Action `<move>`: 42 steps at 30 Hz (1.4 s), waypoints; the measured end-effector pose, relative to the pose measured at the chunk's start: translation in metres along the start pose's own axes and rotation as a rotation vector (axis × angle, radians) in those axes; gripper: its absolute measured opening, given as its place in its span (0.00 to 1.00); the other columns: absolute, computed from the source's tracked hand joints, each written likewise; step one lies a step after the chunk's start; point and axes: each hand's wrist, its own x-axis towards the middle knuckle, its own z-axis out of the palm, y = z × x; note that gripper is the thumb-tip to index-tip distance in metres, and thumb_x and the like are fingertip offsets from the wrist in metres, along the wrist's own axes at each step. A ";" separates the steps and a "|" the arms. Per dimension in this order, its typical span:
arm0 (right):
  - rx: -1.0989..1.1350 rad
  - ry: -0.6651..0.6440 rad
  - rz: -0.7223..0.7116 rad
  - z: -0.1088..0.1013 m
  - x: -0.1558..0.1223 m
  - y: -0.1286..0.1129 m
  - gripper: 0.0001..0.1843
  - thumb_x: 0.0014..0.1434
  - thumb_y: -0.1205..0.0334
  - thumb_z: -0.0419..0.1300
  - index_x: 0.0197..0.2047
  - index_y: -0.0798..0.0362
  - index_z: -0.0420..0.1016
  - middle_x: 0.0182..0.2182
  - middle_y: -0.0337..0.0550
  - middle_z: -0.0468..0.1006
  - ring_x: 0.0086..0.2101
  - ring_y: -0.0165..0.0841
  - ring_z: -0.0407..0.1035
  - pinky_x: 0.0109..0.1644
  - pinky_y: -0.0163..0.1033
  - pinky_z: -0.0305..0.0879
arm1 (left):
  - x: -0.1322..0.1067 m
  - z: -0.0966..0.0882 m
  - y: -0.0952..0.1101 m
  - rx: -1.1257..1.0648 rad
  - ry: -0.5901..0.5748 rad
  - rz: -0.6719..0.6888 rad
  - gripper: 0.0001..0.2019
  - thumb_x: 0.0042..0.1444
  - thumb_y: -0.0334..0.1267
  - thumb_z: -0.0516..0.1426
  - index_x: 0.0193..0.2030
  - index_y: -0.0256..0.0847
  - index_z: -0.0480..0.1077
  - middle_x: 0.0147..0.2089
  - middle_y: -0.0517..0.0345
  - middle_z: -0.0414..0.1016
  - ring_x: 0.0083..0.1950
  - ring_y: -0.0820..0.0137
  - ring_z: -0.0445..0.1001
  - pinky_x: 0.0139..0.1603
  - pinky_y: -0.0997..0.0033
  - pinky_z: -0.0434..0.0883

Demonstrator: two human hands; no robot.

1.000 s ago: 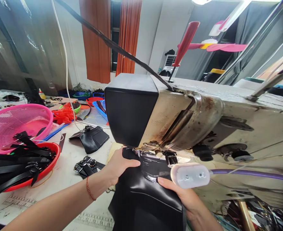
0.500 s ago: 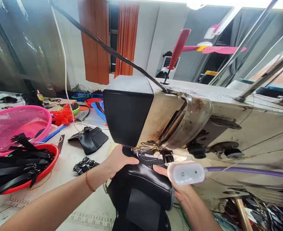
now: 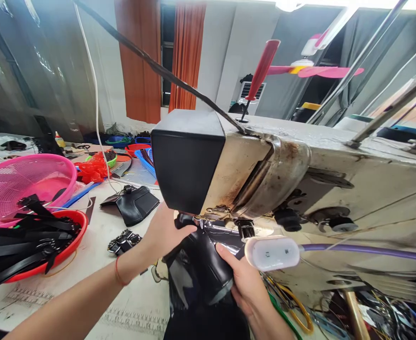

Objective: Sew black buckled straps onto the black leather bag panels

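A black leather piece, curved like part of a bag, lies beneath the needle area of a sewing machine. My left hand holds its far left edge, thumb stretched toward the presser foot; the other fingers are partly hidden behind the machine head. On the near right side, my right hand grips the leather with the thumb on top and the fingers underneath. A white lamp on a purple cable sits just above that hand. The exact stitching point is hard to make out.
To the left stand a red basin of black straps and a pink basket. A folded black leather piece and black buckles lie nearer. Scissors with yellow handles lie at lower right. A red-handled screwdriver stands atop the machine.
The leather piece has turned and its near right end has swung left. My right hand has moved left and down with it; my left hand has shifted slightly left.
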 end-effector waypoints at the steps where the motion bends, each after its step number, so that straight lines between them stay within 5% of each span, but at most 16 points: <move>1: 0.008 0.004 -0.032 0.003 -0.002 0.002 0.24 0.40 0.55 0.75 0.41 0.52 0.78 0.39 0.42 0.83 0.45 0.45 0.75 0.54 0.50 0.69 | -0.011 0.003 0.002 0.091 0.086 0.085 0.09 0.52 0.42 0.63 0.38 0.42 0.75 0.41 0.51 0.78 0.49 0.55 0.73 0.57 0.54 0.65; 2: 0.009 0.005 -0.066 0.005 -0.004 0.005 0.23 0.42 0.55 0.74 0.42 0.52 0.78 0.42 0.42 0.82 0.47 0.45 0.74 0.57 0.50 0.67 | -0.024 0.007 0.004 0.169 0.124 0.187 0.13 0.53 0.45 0.62 0.40 0.40 0.75 0.43 0.48 0.77 0.50 0.54 0.72 0.57 0.53 0.65; 4: 0.000 -0.002 -0.127 0.008 -0.008 0.010 0.23 0.45 0.56 0.73 0.44 0.52 0.77 0.46 0.42 0.81 0.50 0.44 0.72 0.61 0.49 0.62 | -0.047 0.016 0.007 0.281 0.020 0.400 0.30 0.49 0.59 0.62 0.50 0.36 0.71 0.51 0.41 0.74 0.54 0.51 0.70 0.58 0.50 0.64; 7: 0.011 -0.009 -0.141 0.012 -0.013 0.017 0.26 0.49 0.56 0.71 0.51 0.50 0.75 0.51 0.42 0.79 0.53 0.42 0.70 0.63 0.48 0.60 | -0.069 0.028 0.006 0.445 -0.142 0.528 0.47 0.45 0.67 0.60 0.63 0.33 0.60 0.62 0.36 0.67 0.60 0.47 0.66 0.60 0.49 0.61; 10: 0.042 -0.024 -0.117 0.016 -0.017 0.020 0.23 0.49 0.57 0.70 0.49 0.50 0.77 0.49 0.42 0.80 0.53 0.42 0.70 0.62 0.46 0.61 | -0.069 0.030 0.003 0.550 -0.201 0.521 0.36 0.55 0.51 0.59 0.66 0.34 0.56 0.65 0.37 0.63 0.61 0.48 0.65 0.60 0.50 0.59; 17: 0.060 -0.007 -0.071 0.021 -0.018 0.022 0.18 0.47 0.57 0.71 0.43 0.52 0.81 0.43 0.42 0.83 0.50 0.43 0.72 0.58 0.45 0.66 | -0.054 0.015 0.000 0.539 -0.308 0.566 0.33 0.50 0.33 0.55 0.65 0.33 0.55 0.67 0.38 0.61 0.62 0.49 0.63 0.61 0.50 0.59; 22: 0.062 -0.037 -0.039 0.024 -0.022 0.022 0.15 0.48 0.55 0.71 0.37 0.54 0.82 0.40 0.45 0.83 0.45 0.43 0.75 0.58 0.46 0.66 | -0.052 0.012 -0.004 0.526 -0.329 0.565 0.35 0.45 0.29 0.55 0.63 0.32 0.56 0.67 0.39 0.60 0.63 0.49 0.63 0.61 0.50 0.60; 25: 0.113 -0.003 -0.031 0.024 -0.023 0.019 0.19 0.48 0.53 0.70 0.43 0.51 0.80 0.44 0.43 0.82 0.47 0.42 0.74 0.56 0.45 0.68 | -0.050 0.010 -0.005 0.517 -0.347 0.553 0.36 0.43 0.27 0.55 0.63 0.32 0.57 0.68 0.39 0.60 0.62 0.50 0.63 0.61 0.50 0.61; 27: 0.192 0.093 -0.096 0.019 -0.016 0.014 0.21 0.50 0.48 0.67 0.46 0.48 0.78 0.44 0.40 0.82 0.48 0.41 0.72 0.54 0.46 0.69 | -0.049 0.010 -0.005 0.502 -0.360 0.546 0.36 0.42 0.26 0.54 0.64 0.33 0.57 0.68 0.40 0.60 0.63 0.50 0.63 0.61 0.50 0.61; 30: 0.191 0.246 -0.286 0.004 0.006 0.004 0.19 0.48 0.44 0.65 0.37 0.48 0.77 0.36 0.39 0.82 0.45 0.41 0.72 0.53 0.47 0.67 | -0.049 0.009 -0.001 0.471 -0.364 0.535 0.35 0.45 0.25 0.55 0.64 0.35 0.57 0.68 0.41 0.60 0.63 0.51 0.63 0.63 0.49 0.61; 33: 0.119 0.287 -0.377 -0.011 0.025 -0.010 0.15 0.39 0.51 0.70 0.28 0.47 0.73 0.27 0.37 0.78 0.38 0.40 0.72 0.51 0.48 0.66 | -0.048 0.001 -0.004 0.362 -0.382 0.514 0.34 0.51 0.34 0.60 0.66 0.37 0.57 0.68 0.41 0.59 0.65 0.51 0.60 0.64 0.49 0.59; 36: 0.116 0.248 -0.410 -0.016 0.025 -0.024 0.14 0.34 0.60 0.71 0.26 0.46 0.71 0.24 0.33 0.74 0.34 0.37 0.70 0.47 0.45 0.67 | -0.041 -0.019 -0.029 0.184 -0.326 0.443 0.30 0.57 0.44 0.60 0.64 0.39 0.60 0.66 0.41 0.61 0.66 0.56 0.61 0.65 0.55 0.61; 39: 0.147 0.230 -0.494 -0.014 0.014 -0.040 0.12 0.36 0.60 0.67 0.25 0.48 0.69 0.23 0.31 0.70 0.30 0.32 0.66 0.42 0.41 0.66 | -0.033 -0.045 -0.077 0.339 -0.146 0.219 0.13 0.63 0.34 0.51 0.51 0.37 0.71 0.53 0.45 0.72 0.57 0.62 0.69 0.59 0.60 0.66; 42: 0.165 0.315 -0.564 -0.011 0.009 -0.049 0.08 0.37 0.64 0.64 0.25 0.51 0.70 0.27 0.33 0.71 0.31 0.29 0.65 0.39 0.37 0.65 | -0.032 -0.060 -0.124 0.563 -0.281 0.017 0.10 0.57 0.26 0.53 0.37 0.37 0.76 0.38 0.51 0.76 0.43 0.64 0.74 0.47 0.65 0.70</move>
